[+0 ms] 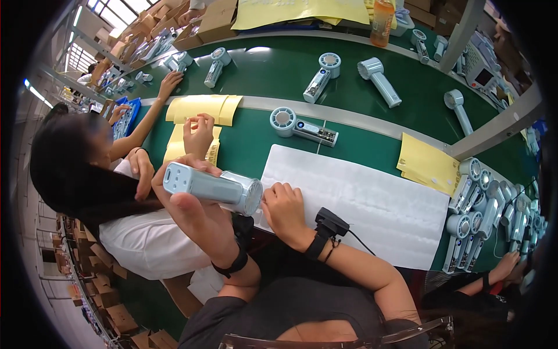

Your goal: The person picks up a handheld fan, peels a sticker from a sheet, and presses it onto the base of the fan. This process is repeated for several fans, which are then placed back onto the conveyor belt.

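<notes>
My left hand is raised over the near left part of the bench, its fingers wrapped round a pale blue handheld fan. The fan lies sideways in the grip, with small round holes in its end face on the left and its round head on the right. Close to that head, my right hand has its fingers bent and pressed together above the left edge of a white mat. What its fingertips hold, if anything, is hidden. Beyond the mat lies another fan with its handle open and inner parts showing.
Several fans, one an opened fan, lie on the green conveyor beyond the rail. More fans crowd the right. Yellow sheets lie beside a metal post. A co-worker sits close on my left; another's hand shows at right.
</notes>
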A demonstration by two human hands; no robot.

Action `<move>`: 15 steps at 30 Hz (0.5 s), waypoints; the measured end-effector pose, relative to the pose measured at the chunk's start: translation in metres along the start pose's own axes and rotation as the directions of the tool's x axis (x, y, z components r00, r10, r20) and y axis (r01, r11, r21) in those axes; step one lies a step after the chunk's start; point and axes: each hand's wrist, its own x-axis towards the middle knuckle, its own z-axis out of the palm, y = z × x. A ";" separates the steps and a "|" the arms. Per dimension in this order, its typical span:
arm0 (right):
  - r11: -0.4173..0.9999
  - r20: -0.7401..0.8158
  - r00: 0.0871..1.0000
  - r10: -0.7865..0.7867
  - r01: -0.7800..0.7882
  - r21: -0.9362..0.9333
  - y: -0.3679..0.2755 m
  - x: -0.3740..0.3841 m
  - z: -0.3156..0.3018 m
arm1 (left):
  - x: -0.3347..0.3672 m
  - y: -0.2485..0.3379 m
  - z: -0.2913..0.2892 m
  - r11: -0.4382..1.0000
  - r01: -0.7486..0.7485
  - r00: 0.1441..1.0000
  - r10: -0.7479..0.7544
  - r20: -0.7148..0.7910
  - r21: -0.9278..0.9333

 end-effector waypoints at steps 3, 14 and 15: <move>0.998 -0.050 0.997 0.058 -0.056 0.030 -0.006 0.009 0.001 | 0.002 -0.005 0.009 1.000 0.001 1.000 -0.001 0.010 0.007; 0.421 0.138 0.894 0.426 -0.331 0.845 0.056 0.017 -0.111 | -0.028 -0.032 0.050 0.995 0.078 0.940 -0.095 0.329 0.066; 0.413 0.103 0.882 0.460 -0.315 0.855 0.061 0.011 -0.140 | -0.032 -0.033 0.058 0.996 0.068 0.910 -0.085 0.405 0.056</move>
